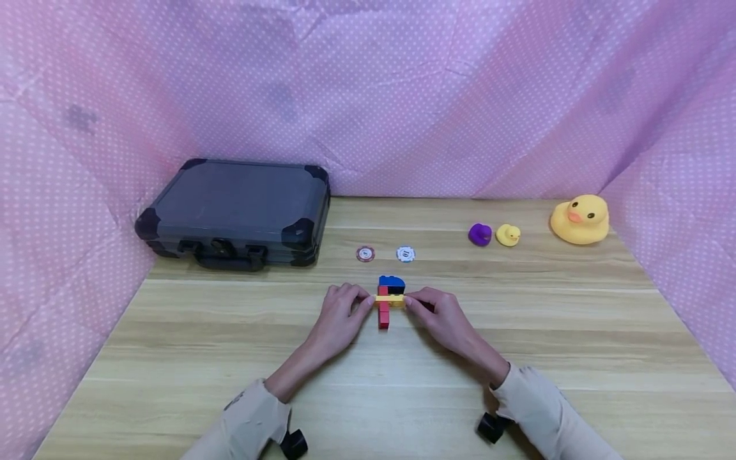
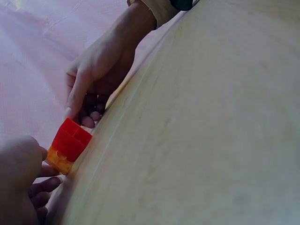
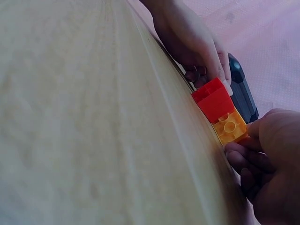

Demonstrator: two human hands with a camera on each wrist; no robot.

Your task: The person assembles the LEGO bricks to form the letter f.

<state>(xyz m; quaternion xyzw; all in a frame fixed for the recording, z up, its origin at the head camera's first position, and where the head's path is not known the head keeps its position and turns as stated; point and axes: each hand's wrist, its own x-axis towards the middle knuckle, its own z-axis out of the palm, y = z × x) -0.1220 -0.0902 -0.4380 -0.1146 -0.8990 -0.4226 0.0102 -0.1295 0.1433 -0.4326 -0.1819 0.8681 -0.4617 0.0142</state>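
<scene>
A toy building-brick assembly stands on the wooden table between my hands. A yellow brick (image 1: 395,299) runs across a red brick (image 1: 383,318), and a blue brick with a rounded end (image 1: 392,282) sits just behind. My left hand (image 1: 344,316) pinches the left end of the yellow brick with thumb and fingers. At its right end, my right hand (image 1: 445,319) pinches the same brick. Hollow undersides of the red brick (image 3: 213,101) and yellow brick (image 3: 229,129) face the right wrist view; the blue brick is hidden there.
A grey hard case (image 1: 238,204) lies at the back left. Behind the bricks are a red poker chip (image 1: 365,254) and a white poker chip (image 1: 405,254). Back right hold a purple duck (image 1: 480,234), a small yellow duck (image 1: 508,235) and a large yellow duck (image 1: 581,220).
</scene>
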